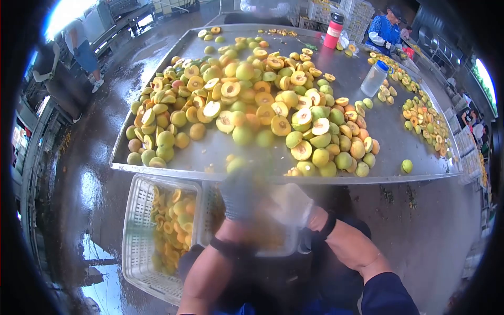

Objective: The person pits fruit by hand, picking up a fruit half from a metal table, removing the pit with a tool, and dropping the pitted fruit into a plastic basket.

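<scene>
A large heap of yellow-green stone fruit, like peaches (320, 126), lies on the metal table (194, 160), many of them cut in half with the pit side showing. My left hand (237, 197), in a grey glove, is at the table's front edge, just below a blurred yellow-green fruit (235, 165). Close beside it is my right hand (292, 203) in a whitish glove, turned inward toward the left. A smudge in the middle of the view smears the fingers of both hands, so I cannot tell what they hold. Dark bands circle both wrists.
Below the table edge, a white plastic crate (137, 231) contains halved fruit; a second crate (286, 247) sits under my hands. A clear blue-capped jar (371, 81) and a red bottle (333, 32) stand on the table. A person in blue (386, 31) works at the far right.
</scene>
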`<action>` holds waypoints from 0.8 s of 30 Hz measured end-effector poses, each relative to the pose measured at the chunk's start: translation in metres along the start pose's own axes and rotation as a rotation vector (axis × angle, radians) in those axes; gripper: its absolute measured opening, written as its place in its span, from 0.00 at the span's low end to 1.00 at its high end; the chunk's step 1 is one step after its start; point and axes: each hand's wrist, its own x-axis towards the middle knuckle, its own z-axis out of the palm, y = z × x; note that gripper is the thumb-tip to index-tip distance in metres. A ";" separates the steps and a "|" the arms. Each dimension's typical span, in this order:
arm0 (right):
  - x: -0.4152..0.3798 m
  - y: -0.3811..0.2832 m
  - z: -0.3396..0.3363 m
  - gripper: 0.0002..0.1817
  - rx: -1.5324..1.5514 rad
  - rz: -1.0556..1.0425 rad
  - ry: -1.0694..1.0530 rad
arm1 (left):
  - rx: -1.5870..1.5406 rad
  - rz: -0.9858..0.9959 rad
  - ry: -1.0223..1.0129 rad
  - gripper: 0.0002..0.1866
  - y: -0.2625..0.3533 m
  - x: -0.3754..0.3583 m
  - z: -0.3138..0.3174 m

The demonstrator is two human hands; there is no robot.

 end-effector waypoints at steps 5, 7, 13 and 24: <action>-0.002 -0.005 0.028 0.15 0.163 0.026 0.233 | -0.113 -0.097 0.012 0.27 -0.014 0.002 -0.022; -0.007 0.002 0.025 0.18 0.535 0.238 0.032 | -0.153 -0.110 0.011 0.32 0.005 0.005 -0.025; 0.002 -0.002 -0.004 0.20 -0.236 0.413 -0.672 | 0.439 0.300 -0.063 0.18 0.020 0.007 -0.053; 0.044 0.030 -0.051 0.25 -0.251 0.568 0.160 | 0.604 -0.049 0.191 0.15 0.083 0.013 -0.190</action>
